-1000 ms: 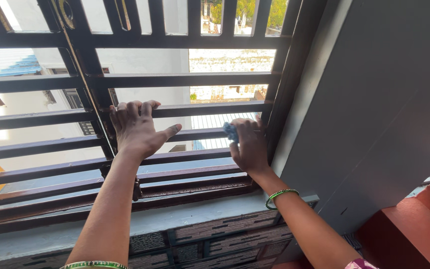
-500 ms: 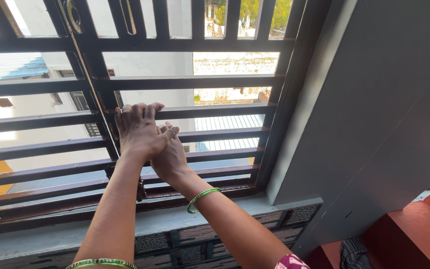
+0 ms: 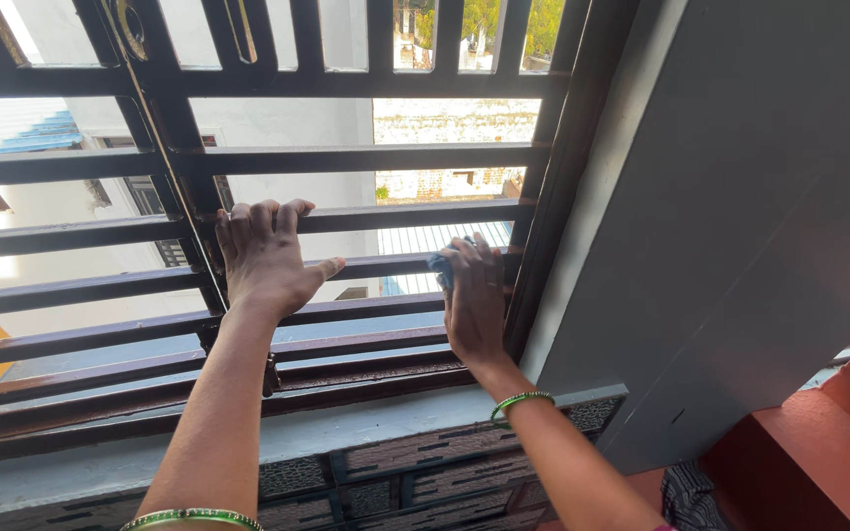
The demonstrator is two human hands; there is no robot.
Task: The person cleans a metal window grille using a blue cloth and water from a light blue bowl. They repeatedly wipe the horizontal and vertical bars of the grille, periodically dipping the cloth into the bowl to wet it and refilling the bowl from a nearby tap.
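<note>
I see a window grille (image 3: pixel 346 157) of dark brown metal bars set in a frame, with a pale sill (image 3: pixel 346 428) below it and a band of patterned tiles (image 3: pixel 405 472) under the sill. A grey wall (image 3: pixel 740 197) closes the right side; a red step (image 3: pixel 838 433) shows at the lower right corner. Buildings lie outside.

Count: two hands, two green bangles (one per wrist), one blue cloth, and seven horizontal bars that I can count in the right panel.

The left hand (image 3: pixel 266 258) lies flat against the grille beside its upright post, fingers curled over one horizontal bar, thumb spread along the bar below. The right hand (image 3: pixel 474 295) is closed on the cloth (image 3: pixel 442 267) and presses it against a horizontal bar at the grille's right edge, just beside the frame. Only a small blue bunch shows past the fingers; its long axis I cannot tell. The bar under it runs left to right.

The hands are well apart.
</note>
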